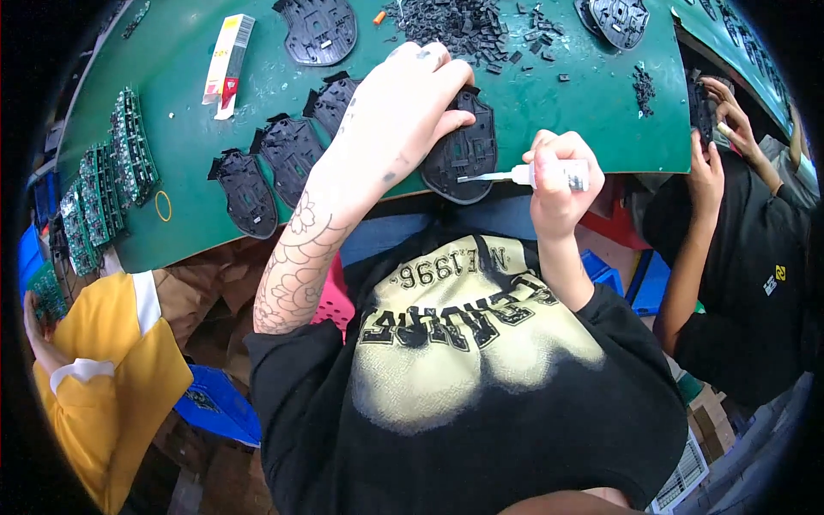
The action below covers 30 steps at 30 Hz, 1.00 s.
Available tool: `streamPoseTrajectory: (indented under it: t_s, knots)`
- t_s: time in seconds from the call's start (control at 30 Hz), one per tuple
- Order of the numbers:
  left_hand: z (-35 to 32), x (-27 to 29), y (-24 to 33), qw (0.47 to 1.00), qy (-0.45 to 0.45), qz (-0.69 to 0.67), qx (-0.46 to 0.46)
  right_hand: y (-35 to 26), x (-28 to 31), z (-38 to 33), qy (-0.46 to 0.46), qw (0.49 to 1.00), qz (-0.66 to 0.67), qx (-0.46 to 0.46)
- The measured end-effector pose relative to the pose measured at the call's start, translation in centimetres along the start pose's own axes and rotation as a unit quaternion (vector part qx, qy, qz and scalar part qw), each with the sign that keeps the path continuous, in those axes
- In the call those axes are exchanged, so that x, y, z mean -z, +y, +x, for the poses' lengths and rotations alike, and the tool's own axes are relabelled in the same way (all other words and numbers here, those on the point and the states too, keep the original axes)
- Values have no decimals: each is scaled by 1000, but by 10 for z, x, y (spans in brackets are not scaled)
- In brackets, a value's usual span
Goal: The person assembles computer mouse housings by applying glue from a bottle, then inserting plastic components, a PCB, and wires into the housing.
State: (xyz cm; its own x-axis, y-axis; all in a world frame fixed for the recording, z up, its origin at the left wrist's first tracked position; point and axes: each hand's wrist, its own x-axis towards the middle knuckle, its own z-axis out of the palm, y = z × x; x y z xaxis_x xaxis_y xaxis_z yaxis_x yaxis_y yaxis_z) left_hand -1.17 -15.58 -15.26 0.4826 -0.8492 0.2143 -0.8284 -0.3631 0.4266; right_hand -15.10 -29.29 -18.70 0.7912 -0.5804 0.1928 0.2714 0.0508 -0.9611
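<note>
My left hand (421, 99) is curled over the far end of a black plastic housing shell (463, 159), its thumb resting on the shell. This shell lies at the table's near edge with its ribbed inner side up. My right hand (562, 184) grips a small white glue bottle (573, 175). The bottle is tilted nearly flat, and its thin nozzle points left, with the tip at the shell's near part. Left of my forearm lie similar shells: one at the edge (245, 193), a second beside it (290, 154), and another (333, 103) partly hidden by my arm.
Small black plastic pieces (455, 30) are heaped at the far side. More shells (318, 33) lie there. Left are a carton (228, 64), a rubber band (163, 206) and stacked green circuit boards (99, 193). Co-workers sit on both sides; the right one's hands (721, 129) hold a black part.
</note>
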Motion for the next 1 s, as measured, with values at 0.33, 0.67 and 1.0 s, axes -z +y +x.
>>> streamPoseTrajectory:
  t_s: [0.33, 0.67, 1.0]
  knots:
    - [0, -6, -4, 999, 6, -36, 8, 5, 1, -1, 9, 998, -30, 53]
    - [1, -5, -3, 999, 5, -46, 10, 6, 3, -1, -7, 996, -42, 76]
    - [-2, -8, -3, 998, 5, -55, 8, 7, 4, -7, 4, 996, -49, 78]
